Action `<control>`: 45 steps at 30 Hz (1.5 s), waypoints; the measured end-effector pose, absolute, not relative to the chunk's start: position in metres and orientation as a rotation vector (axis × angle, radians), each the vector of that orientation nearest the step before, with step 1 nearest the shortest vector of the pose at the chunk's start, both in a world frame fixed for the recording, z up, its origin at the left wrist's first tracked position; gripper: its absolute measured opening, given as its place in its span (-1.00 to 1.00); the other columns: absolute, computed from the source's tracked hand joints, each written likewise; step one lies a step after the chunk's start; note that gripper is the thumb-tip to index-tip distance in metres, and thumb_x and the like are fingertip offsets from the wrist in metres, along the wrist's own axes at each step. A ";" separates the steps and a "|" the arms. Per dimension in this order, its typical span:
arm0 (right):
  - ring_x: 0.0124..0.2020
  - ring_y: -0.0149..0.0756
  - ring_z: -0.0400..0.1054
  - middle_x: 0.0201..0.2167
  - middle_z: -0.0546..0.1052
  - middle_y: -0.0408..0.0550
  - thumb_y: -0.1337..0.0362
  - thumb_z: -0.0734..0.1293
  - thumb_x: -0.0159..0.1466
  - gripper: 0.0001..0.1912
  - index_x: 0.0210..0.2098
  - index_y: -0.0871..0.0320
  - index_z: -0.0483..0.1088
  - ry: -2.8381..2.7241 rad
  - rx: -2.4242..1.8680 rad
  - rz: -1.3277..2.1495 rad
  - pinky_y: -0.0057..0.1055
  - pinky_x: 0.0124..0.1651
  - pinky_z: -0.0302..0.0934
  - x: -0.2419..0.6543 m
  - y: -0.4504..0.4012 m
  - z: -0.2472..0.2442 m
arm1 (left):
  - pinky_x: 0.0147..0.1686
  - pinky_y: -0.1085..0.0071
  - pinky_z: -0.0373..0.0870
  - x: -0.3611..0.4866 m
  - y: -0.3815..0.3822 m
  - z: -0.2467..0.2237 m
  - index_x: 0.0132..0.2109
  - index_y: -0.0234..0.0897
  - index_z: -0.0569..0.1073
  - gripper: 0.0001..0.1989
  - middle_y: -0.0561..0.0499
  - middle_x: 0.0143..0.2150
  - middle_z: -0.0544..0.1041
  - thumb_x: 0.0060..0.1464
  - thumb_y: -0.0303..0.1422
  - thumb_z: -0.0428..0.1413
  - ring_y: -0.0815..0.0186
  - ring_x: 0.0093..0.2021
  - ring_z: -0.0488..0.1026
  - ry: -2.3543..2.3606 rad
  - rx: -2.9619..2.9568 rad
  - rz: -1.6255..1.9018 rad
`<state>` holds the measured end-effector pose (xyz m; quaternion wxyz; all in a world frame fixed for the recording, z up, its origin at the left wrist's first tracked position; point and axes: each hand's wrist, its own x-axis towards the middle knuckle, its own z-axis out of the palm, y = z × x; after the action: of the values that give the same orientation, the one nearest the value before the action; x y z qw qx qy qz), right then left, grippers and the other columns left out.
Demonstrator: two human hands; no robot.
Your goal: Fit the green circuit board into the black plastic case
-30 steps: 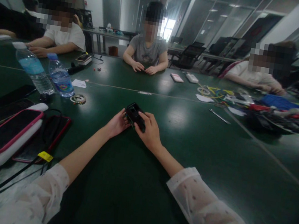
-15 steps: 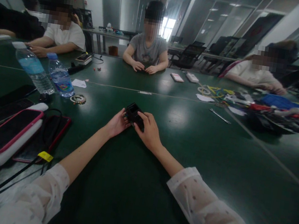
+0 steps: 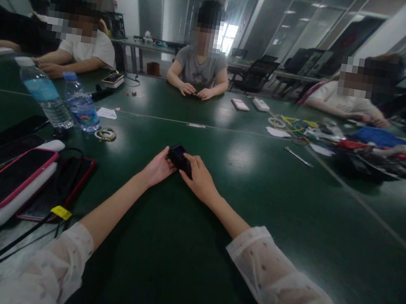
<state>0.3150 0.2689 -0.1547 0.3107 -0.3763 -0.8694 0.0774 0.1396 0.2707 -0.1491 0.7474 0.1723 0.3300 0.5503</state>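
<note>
In the head view I see a small black box-shaped device held between both hands over the middle of the green counter. My left hand cups its left end, fingers partly open and curled against its edge and underside. My right hand has its fingers bent over the top and near side, pinching the right end; I cannot tell how firmly. The device looks hard, with a dark, flat, screen-like panel at its far end. The counter is smooth and shiny. To the left, two clear plastic bottles lean in view beyond a pink-edged phone; to the right lies a slim metal wrench.
</note>
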 end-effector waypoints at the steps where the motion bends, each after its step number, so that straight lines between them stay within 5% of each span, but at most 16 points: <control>1: 0.01 -0.04 0.32 0.00 0.32 0.12 0.26 0.25 0.29 -0.46 0.22 0.08 0.06 -2.297 -0.992 0.207 0.00 -0.01 0.33 0.315 0.269 -0.154 | -0.16 0.38 0.34 0.140 0.271 -0.149 -0.14 -0.35 0.41 -0.70 -0.07 -0.34 0.50 0.24 -0.21 -0.07 0.30 -0.27 0.45 0.725 0.373 1.203; 45: 0.02 -0.05 0.30 0.03 0.30 0.13 0.26 0.25 0.29 -0.47 0.22 0.11 0.05 -2.307 -1.020 0.214 -0.01 0.03 0.31 0.314 0.267 -0.152 | -0.14 0.37 0.36 0.139 0.270 -0.151 -0.07 -0.34 0.41 -0.70 -0.08 -0.31 0.52 0.23 -0.21 -0.05 0.30 -0.25 0.48 0.700 0.394 1.202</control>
<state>0.3145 0.2669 -0.1522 0.3004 -0.3844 -0.8692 0.0806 0.1391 0.2702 -0.1511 0.7497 0.1805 0.3205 0.5502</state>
